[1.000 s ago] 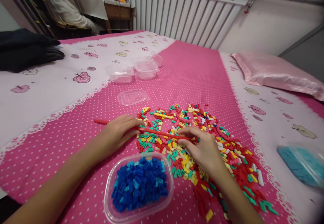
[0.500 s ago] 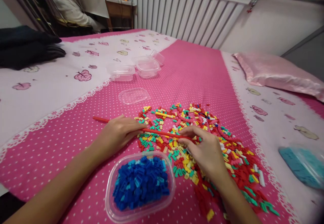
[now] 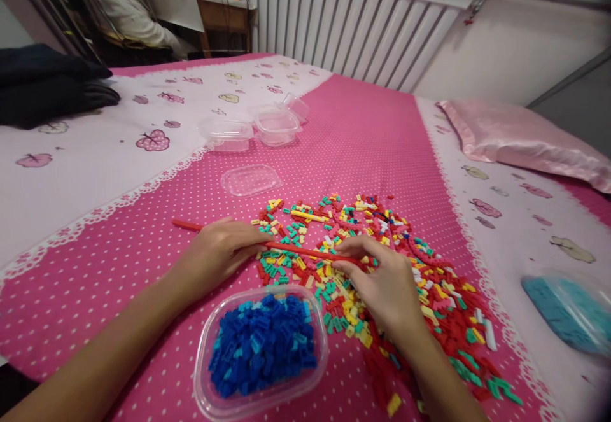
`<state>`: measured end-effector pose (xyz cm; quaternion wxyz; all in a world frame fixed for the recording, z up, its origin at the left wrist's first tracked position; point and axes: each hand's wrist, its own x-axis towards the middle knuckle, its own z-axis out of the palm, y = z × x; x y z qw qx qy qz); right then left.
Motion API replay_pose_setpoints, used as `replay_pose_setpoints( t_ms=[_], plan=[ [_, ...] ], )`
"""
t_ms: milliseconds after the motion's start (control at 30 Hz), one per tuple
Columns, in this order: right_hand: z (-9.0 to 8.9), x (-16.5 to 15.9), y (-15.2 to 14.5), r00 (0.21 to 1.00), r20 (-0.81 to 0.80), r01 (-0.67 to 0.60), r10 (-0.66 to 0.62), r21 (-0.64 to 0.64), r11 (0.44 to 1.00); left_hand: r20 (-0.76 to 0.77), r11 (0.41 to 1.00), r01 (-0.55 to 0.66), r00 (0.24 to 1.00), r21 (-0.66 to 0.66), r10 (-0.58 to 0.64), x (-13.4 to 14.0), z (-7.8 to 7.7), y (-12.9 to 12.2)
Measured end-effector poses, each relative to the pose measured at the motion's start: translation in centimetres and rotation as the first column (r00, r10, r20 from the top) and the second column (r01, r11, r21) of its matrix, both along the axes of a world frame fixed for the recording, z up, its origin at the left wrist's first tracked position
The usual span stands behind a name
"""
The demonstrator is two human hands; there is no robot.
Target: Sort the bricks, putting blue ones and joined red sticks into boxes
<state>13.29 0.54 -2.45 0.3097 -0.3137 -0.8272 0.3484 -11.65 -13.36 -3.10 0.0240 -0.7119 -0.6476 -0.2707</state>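
Tub (image 3: 261, 404) left of scattered bricks (image 3: 353, 310) on the bedspread (image 3: 367, 132), lid (image 3: 251, 181) behind, pillow (image 3: 520, 143) at back right.

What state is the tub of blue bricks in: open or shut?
Open: no lid covers the tub, and the blue bricks show bare inside its rim.

Head-worn view, forward and down

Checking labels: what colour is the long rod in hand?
Red rod; shows best in the head view.
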Motion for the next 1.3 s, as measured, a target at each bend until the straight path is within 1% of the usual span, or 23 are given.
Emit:
replay_pose_setpoints(
  t_ms=[200, 433, 667, 767, 933, 1033, 1200, 1300],
  plan=[
    [0.11, 0.00, -0.09, 1.000, -0.002, -0.003, 0.003, 0.016, 1.000, 0.008, 1.000, -0.003, 1.000, -0.027, 0.003, -0.15, -0.12, 0.02],
    [0.17, -0.05, -0.09, 1.000, -0.001, -0.013, 0.013, 0.056, 0.998, 0.000, 1.000, 0.012, 1.000, -0.027, -0.012, -0.03, -0.12, 0.00],
    [0.26, -0.09, -0.16, 1.000, 0.019, 0.011, -0.013, 0.071, 0.997, 0.003, 0.999, -0.006, 1.000, -0.054, 0.006, 0.12, -0.39, 0.16],
    [0.28, -0.12, -0.17, 0.999, 0.021, 0.025, -0.026, 0.077, 0.997, 0.002, 0.999, -0.011, 1.000, -0.043, 0.011, 0.09, -0.66, 0.18],
    [0.20, 0.01, -0.02, 0.999, 0.051, -0.020, 0.014, 0.105, 0.994, 0.043, 0.996, -0.024, 0.999, -0.081, 0.027, 0.05, -0.84, 0.26],
    [0.21, 0.10, 0.06, 0.997, 0.070, -0.042, 0.033, 0.127, 0.991, 0.042, 0.997, -0.023, 0.999, -0.071, 0.026, 0.06, -0.87, 0.31],
    [0.13, 0.05, 0.04, 0.998, 0.065, -0.028, 0.022, 0.089, 0.996, 0.026, 0.999, 0.001, 1.000, -0.053, 0.001, 0.10, -0.90, 0.33],
    [-0.04, -0.02, 0.08, 0.999, 0.045, -0.029, 0.026, 0.074, 0.997, 0.037, 0.998, -0.020, 0.999, -0.065, 0.022, 0.28, -0.55, 0.29]
  ],
)
